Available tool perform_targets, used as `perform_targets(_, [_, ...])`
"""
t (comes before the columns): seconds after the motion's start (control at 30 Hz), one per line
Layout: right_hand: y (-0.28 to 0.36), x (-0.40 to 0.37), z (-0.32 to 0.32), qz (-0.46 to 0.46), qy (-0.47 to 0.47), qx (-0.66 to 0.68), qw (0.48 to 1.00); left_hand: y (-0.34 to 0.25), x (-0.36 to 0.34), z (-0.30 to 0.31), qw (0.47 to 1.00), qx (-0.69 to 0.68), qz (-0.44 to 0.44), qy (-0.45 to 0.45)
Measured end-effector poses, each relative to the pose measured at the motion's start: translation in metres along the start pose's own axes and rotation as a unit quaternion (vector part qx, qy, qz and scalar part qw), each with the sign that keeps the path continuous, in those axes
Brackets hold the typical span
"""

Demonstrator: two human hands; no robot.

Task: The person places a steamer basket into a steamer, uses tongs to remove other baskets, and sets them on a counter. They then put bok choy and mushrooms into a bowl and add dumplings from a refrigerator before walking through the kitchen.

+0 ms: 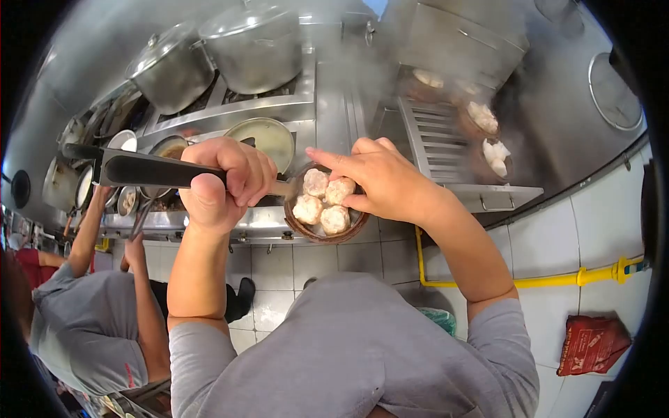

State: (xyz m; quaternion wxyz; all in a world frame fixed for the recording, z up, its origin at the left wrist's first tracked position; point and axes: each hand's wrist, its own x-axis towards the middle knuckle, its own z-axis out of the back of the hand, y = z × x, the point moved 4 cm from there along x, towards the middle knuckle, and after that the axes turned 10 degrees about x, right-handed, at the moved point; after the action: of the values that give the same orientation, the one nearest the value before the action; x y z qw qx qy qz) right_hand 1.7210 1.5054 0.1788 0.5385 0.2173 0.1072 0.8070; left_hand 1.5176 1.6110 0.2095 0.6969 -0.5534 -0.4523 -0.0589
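Four lumpy, rounded dumplings point(307, 209); round brown basket point(325, 239); smooth black handle point(160, 171).

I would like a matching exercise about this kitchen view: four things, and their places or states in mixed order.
1. Long black handle
2. Four pale round dumplings
3. Large silver metal pots
4. Red printed bag

A. covered with lids
B. at the picture's lower right
C. in the person's left hand
D. inside a round brown basket

Pairs: 1-C; 2-D; 3-A; 4-B
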Motion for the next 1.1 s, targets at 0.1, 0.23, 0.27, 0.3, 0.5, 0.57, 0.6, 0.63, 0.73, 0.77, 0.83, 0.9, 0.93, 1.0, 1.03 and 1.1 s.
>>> perform_targets(0.1, [0.0, 0.005, -0.004, -0.009, 0.001, 0.01, 1.0, -0.003, -0.005, 0.004, 1.0, 0.0, 0.001, -0.013])
perform_targets(0.23, [0.003, 0.001, -0.006, -0.014, -0.007, 0.023, 1.0, -0.003, -0.003, 0.003, 1.0, -0.023, -0.005, -0.001])
perform_targets(0.27, [0.002, -0.003, -0.005, -0.011, -0.015, 0.024, 1.0, -0.001, 0.001, 0.0, 1.0, -0.025, -0.006, -0.001])
perform_targets(0.3, [-0.002, -0.009, -0.005, -0.029, -0.027, 0.015, 0.999, 0.004, 0.004, -0.001, 1.0, -0.031, -0.002, 0.005])
perform_targets(0.5, [0.013, -0.104, 0.059, 0.04, -0.394, -0.106, 0.912, 0.035, 0.067, -0.041, 0.997, -0.07, -0.007, 0.012])
perform_targets(0.57, [0.008, -0.163, 0.059, -0.003, -0.545, -0.14, 0.827, 0.062, 0.099, -0.068, 0.991, -0.096, 0.059, -0.065])
perform_targets(0.6, [0.002, -0.192, 0.051, -0.011, -0.615, -0.128, 0.778, 0.079, 0.115, -0.087, 0.99, -0.092, 0.06, -0.089])
perform_targets(0.63, [-0.006, -0.221, 0.04, -0.015, -0.68, -0.116, 0.724, 0.096, 0.132, -0.105, 0.988, -0.087, 0.07, -0.102])
perform_targets(0.73, [-0.025, -0.303, -0.005, -0.194, -0.731, -0.147, 0.638, 0.138, 0.173, -0.157, 0.997, -0.04, 0.038, -0.05])
perform_targets(0.77, [-0.035, -0.337, -0.028, -0.266, -0.709, -0.116, 0.643, 0.155, 0.184, -0.169, 0.998, -0.026, 0.037, -0.041])
perform_targets(0.83, [-0.038, -0.382, -0.07, -0.324, -0.681, -0.095, 0.65, 0.194, 0.199, -0.184, 0.998, 0.024, 0.063, -0.018])
perform_targets(0.9, [-0.039, -0.434, -0.135, -0.49, -0.679, 0.033, 0.546, 0.212, 0.211, -0.196, 0.993, 0.076, 0.087, 0.004])
perform_targets(0.93, [-0.027, -0.447, -0.155, -0.495, -0.655, -0.013, 0.57, 0.215, 0.213, -0.198, 0.99, 0.106, 0.091, -0.006])
perform_targets(1.0, [-0.006, -0.477, -0.197, -0.562, -0.559, -0.067, 0.606, 0.215, 0.224, -0.199, 0.991, 0.094, 0.088, -0.018])
perform_targets(1.03, [0.0, -0.488, -0.219, -0.621, -0.483, -0.073, 0.613, 0.204, 0.232, -0.201, 0.994, 0.087, 0.058, 0.002])
perform_targets(1.1, [0.005, -0.488, -0.236, -0.615, -0.482, -0.074, 0.62, 0.175, 0.247, -0.225, 0.998, 0.054, 0.005, -0.014])
